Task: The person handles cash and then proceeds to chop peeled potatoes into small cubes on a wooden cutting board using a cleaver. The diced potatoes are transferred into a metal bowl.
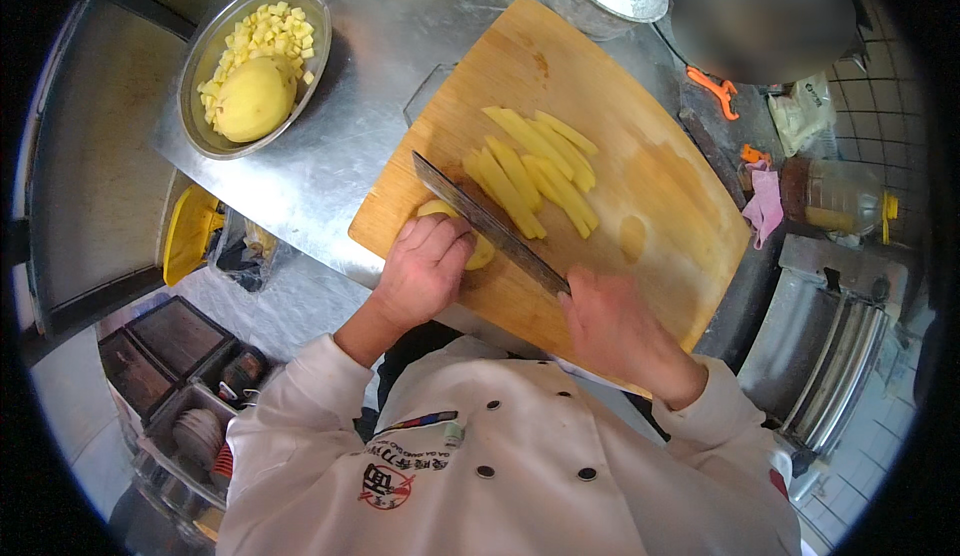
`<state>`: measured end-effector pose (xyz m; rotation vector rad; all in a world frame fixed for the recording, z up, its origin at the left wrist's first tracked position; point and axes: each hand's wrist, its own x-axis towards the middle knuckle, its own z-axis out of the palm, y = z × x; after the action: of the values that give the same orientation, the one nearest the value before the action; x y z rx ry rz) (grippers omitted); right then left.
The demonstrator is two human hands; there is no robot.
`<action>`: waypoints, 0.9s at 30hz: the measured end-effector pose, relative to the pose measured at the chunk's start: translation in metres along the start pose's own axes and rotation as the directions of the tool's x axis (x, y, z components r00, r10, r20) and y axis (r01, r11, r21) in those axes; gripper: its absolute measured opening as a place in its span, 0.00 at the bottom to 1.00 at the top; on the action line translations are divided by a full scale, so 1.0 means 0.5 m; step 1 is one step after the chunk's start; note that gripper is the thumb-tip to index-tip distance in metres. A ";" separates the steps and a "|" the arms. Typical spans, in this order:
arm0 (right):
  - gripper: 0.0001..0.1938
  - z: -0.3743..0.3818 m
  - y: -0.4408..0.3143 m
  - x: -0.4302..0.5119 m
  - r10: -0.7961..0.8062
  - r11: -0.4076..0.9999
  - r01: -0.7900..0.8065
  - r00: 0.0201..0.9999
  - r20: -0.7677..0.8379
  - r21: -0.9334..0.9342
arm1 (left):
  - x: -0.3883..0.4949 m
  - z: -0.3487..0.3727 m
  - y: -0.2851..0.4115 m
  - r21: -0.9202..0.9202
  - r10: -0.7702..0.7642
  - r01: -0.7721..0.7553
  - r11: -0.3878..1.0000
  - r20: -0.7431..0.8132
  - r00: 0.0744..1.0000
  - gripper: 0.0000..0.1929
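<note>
With my left hand (429, 263) I grip a peeled potato piece (481, 253) on a wooden cutting board (630, 128). My right hand (619, 323) holds a kitchen knife with a broad dark blade, a cleaver (491, 226) by its look, and the handle is hidden in my fist. The blade lies along the potato's far side, seen nearly edge-on from above; whether it touches the board I cannot tell. Several thick potato sticks (536, 170) lie in a loose group just beyond the blade.
A metal bowl (321, 80) at the far left holds potato cubes (274, 35) and a whole peeled potato (256, 100). Behind the board stands a metal pot (574, 12) with white contents. An orange peeler (714, 92), pink cloth (763, 207) and plastic bottle (840, 194) are on the right.
</note>
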<state>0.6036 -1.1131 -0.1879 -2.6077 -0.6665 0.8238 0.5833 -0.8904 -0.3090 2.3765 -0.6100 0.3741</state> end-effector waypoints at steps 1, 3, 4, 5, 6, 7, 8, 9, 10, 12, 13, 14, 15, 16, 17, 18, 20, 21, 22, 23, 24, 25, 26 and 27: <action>0.05 -0.005 -0.003 -0.003 0.039 0.999 -0.039 0.999 0.022 0.020 | 0.001 0.001 0.000 -0.002 -0.005 0.005 1.000 -0.003 1.000 0.12; 0.09 -0.009 -0.008 -0.009 0.069 0.995 -0.072 0.997 0.044 0.070 | 0.000 0.002 0.001 -0.010 -0.019 0.019 1.000 -0.005 1.000 0.12; 0.09 -0.007 -0.008 -0.006 0.057 0.995 -0.060 0.998 0.040 0.078 | 0.000 0.003 0.000 -0.018 -0.023 0.023 1.000 -0.002 1.000 0.12; 0.09 -0.003 -0.007 -0.001 0.048 0.995 -0.052 0.998 0.042 0.082 | -0.001 0.005 -0.002 -0.030 -0.026 0.026 0.999 -0.004 1.000 0.12; 0.09 0.003 -0.004 0.009 0.087 0.994 -0.091 0.994 0.074 0.056 | -0.001 0.007 -0.005 -0.023 -0.018 0.018 1.000 -0.007 1.000 0.12; 0.10 0.014 -0.004 0.019 0.041 0.994 -0.042 0.999 0.013 0.101 | -0.003 0.007 -0.006 -0.026 -0.011 0.011 1.000 -0.006 1.000 0.12; 0.10 0.034 -0.008 0.038 0.041 0.993 -0.039 0.999 -0.016 0.114 | -0.004 0.007 -0.008 -0.026 -0.003 0.003 1.000 -0.010 1.000 0.13; 0.10 0.048 -0.009 0.052 0.033 0.991 -0.026 0.998 -0.055 0.134 | -0.006 0.007 -0.010 -0.028 -0.001 0.001 1.000 -0.012 1.000 0.13; 0.07 0.055 -0.008 0.054 0.039 0.991 -0.029 0.997 -0.068 0.131 | -0.008 0.006 -0.011 -0.030 0.001 -0.001 1.000 -0.017 1.000 0.14; 0.03 0.063 -0.007 0.056 0.096 0.985 -0.091 0.995 -0.030 0.144 | -0.014 0.004 -0.008 -0.038 0.005 -0.005 0.999 -0.019 1.000 0.14; 0.03 0.060 -0.007 0.053 0.049 0.990 -0.034 0.993 -0.106 0.138 | -0.016 0.002 -0.007 -0.034 0.013 -0.013 0.999 -0.024 1.000 0.14; 0.03 0.053 -0.006 0.048 0.047 0.992 -0.034 0.993 -0.109 0.126 | -0.018 0.001 -0.008 -0.033 0.015 -0.016 0.999 -0.042 0.999 0.14; 0.03 0.043 -0.007 0.042 0.008 0.994 0.009 0.989 -0.149 0.113 | -0.020 -0.001 -0.007 -0.025 0.015 -0.016 1.000 -0.034 0.999 0.14; 0.04 0.033 -0.009 0.037 0.019 0.995 -0.012 0.997 -0.073 0.101 | -0.020 -0.001 -0.006 -0.024 0.015 -0.016 1.000 -0.039 0.999 0.15; 0.07 0.021 -0.011 0.033 -0.007 0.996 0.011 0.999 -0.042 0.087 | -0.021 0.000 -0.007 -0.024 0.011 -0.012 1.000 -0.030 0.999 0.15; 0.10 0.009 -0.012 0.027 -0.050 0.996 0.053 0.998 -0.035 0.069 | -0.021 0.000 -0.007 -0.030 0.021 -0.023 0.999 -0.037 0.999 0.15; 0.09 -0.007 -0.021 0.009 0.051 0.995 -0.057 0.997 0.065 0.086 | -0.022 0.003 -0.009 -0.033 0.010 -0.011 0.999 -0.030 0.999 0.15; 0.09 -0.009 -0.025 0.003 0.084 0.991 -0.097 0.988 0.130 0.093 | -0.023 0.004 -0.009 -0.029 0.012 -0.013 0.999 -0.044 0.999 0.15; 0.09 -0.006 -0.027 0.003 0.062 0.991 -0.072 0.993 0.098 0.108 | -0.023 0.006 -0.009 -0.035 0.012 -0.014 0.999 -0.056 0.998 0.15; 0.09 0.000 -0.028 0.004 0.039 0.991 -0.049 0.996 0.078 0.123 | -0.023 0.008 -0.010 -0.045 0.009 -0.012 0.999 -0.056 0.998 0.15; 0.09 0.008 -0.027 0.006 0.060 0.991 -0.070 0.994 0.086 0.116 | -0.023 0.009 -0.011 -0.053 0.015 -0.019 0.998 -0.072 0.997 0.15; 0.09 0.025 -0.028 0.016 0.026 0.991 -0.029 0.999 0.024 0.128 | -0.023 0.009 -0.011 -0.060 0.012 -0.017 0.998 -0.075 0.997 0.14; 0.09 0.048 -0.031 0.033 0.033 0.993 -0.031 0.999 -0.014 0.116 | -0.024 0.009 -0.011 -0.065 0.014 -0.019 0.998 -0.077 0.997 0.14; 0.09 0.063 -0.030 0.045 0.045 0.993 -0.042 0.999 -0.030 0.110 | -0.024 0.008 -0.012 -0.066 0.015 -0.020 0.998 -0.074 0.997 0.14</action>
<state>0.5957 -1.0835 -0.2161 -2.5397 -0.5423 0.8058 0.5765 -0.8849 -0.3199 2.2851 -0.6007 0.4399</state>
